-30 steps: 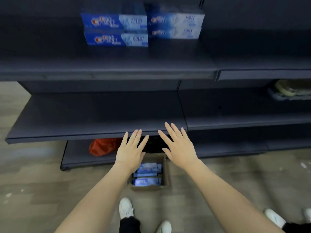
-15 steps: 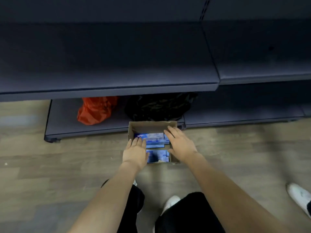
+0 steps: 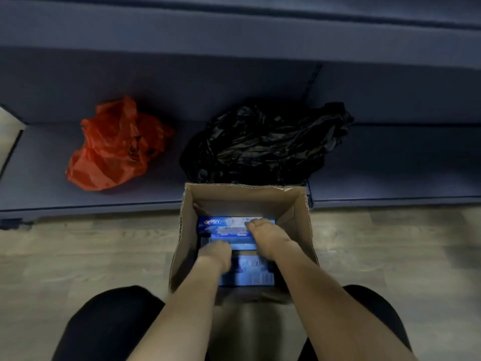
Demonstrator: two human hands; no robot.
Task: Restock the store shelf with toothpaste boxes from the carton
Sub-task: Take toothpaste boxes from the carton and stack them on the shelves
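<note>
An open cardboard carton (image 3: 299,225) stands on the floor against the bottom shelf (image 3: 390,173). Several blue toothpaste boxes (image 3: 223,222) lie inside it. Both my hands are down in the carton. My left hand (image 3: 214,254) is at the left end of a middle box, with its fingers pointing down and hidden. My right hand (image 3: 268,239) lies over the right part of the boxes, and its bent fingertips touch the top of the far box. Blur hides whether either hand grips a box.
A crumpled red plastic bag (image 3: 114,147) and a black plastic bag (image 3: 263,144) lie on the bottom shelf behind the carton. The edge of the shelf above (image 3: 234,29) runs across the top. My knees (image 3: 109,324) flank the carton on a wooden floor (image 3: 78,256).
I have crouched lower and the view has tilted down onto the carton. Both hands went from above the carton rim down inside it, onto the toothpaste boxes.
</note>
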